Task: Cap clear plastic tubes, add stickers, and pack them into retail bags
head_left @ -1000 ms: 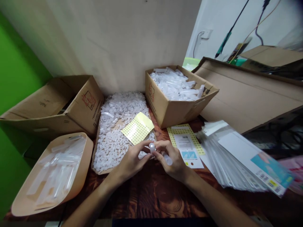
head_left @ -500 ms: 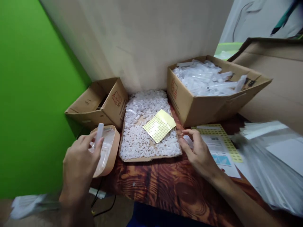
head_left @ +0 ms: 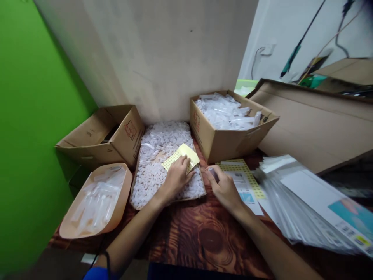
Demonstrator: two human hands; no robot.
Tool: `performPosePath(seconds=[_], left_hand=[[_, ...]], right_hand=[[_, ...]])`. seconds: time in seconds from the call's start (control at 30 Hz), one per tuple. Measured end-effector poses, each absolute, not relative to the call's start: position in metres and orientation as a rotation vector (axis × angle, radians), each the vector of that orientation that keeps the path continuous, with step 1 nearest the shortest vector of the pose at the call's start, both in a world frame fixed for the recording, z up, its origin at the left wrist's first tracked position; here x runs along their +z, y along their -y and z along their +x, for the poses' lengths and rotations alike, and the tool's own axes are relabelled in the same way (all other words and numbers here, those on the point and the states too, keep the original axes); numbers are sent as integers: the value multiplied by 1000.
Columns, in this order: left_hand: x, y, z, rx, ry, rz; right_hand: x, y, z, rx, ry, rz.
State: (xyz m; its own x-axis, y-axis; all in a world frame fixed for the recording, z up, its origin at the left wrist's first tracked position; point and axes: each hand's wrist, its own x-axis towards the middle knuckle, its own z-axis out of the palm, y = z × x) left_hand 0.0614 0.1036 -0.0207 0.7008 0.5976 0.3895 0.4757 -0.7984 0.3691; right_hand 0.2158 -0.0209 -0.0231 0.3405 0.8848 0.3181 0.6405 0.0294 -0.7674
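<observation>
My left hand (head_left: 177, 174) lies over the yellow sheet of small stickers (head_left: 171, 158), its fingers stretched onto the paper and the thumb apart. That sheet rests on a shallow cardboard tray of small white pieces (head_left: 154, 182). Just right of the tray, my right hand (head_left: 224, 186) is closed around a short, translucent plastic tube (head_left: 213, 175), whose end shows between thumb and fingers. Left of the tray stands a peach-coloured basin (head_left: 126, 194) holding several clear plastic tubes (head_left: 97, 206).
An open cardboard box (head_left: 233, 144) full of translucent tubes stands behind on the right; another box (head_left: 122, 155) is at the left. Printed papers and another yellow sticker sheet (head_left: 255, 182) lie beside a fanned stack of clear packaging sleeves (head_left: 300, 206). A green wall closes off the left.
My left hand has moved from above the basin, where it held a clear tube, rightward to the sticker sheet; that tube is out of it. The right hand still holds its tube. The view has shifted.
</observation>
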Motion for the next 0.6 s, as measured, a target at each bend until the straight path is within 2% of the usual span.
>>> performPosePath(seconds=[0.13,0.2,0.33,0.47,0.6], left_hand=[[-29,-108,58,624,-942,2734],[-23,-103,45,701,-893,2783],[-9,-92,17,1026,-401,2945],[-3,-87,6,956,15,3016],[-8,-81,13,958,-142,2708]], right_hand=[[-22,17,220,381,1306,-1717],[-20,16,218,519,1214,-1647],[-13,17,210,1054,912,-1369],[-10,19,204,1331,688,-1148],[-14,21,202,1413,655,-1159]])
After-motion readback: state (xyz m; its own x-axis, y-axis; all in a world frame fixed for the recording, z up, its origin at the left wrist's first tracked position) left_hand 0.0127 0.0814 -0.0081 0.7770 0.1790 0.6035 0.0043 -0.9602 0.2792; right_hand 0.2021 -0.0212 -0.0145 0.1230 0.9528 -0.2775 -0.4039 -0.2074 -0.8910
